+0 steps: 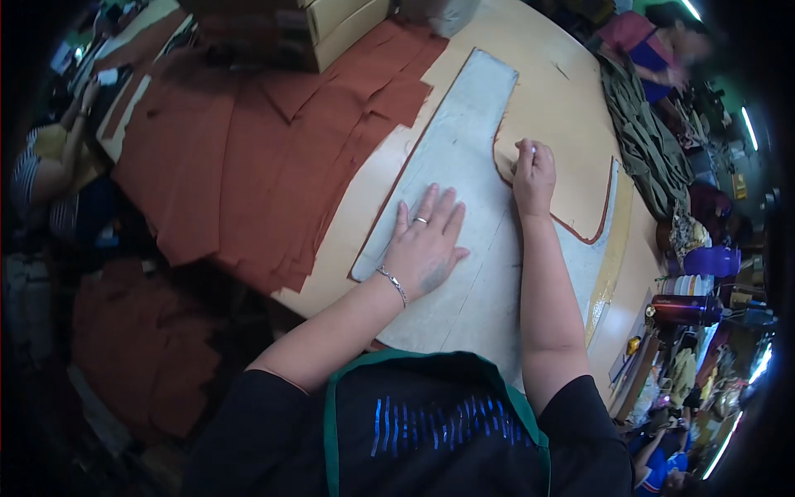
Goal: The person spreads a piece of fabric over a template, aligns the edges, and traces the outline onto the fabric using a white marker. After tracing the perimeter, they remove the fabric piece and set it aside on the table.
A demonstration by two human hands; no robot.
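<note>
Pale template — left hand splayed atop, right hand curled

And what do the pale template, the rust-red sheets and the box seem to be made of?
Pale template: probably stiff card or thin board, matte, lying flat with crisp edges.
Rust-red sheets: likely fabric, matte, lying in thin, overlapping layers with slight creases; the fibre can't be told.
Box: apparently cardboard, dull brown, with flat panels and straight edges.

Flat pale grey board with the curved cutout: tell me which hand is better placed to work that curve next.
Likely the right hand: it is closed at the curved edge, while the left hand lies spread on the board.
</note>
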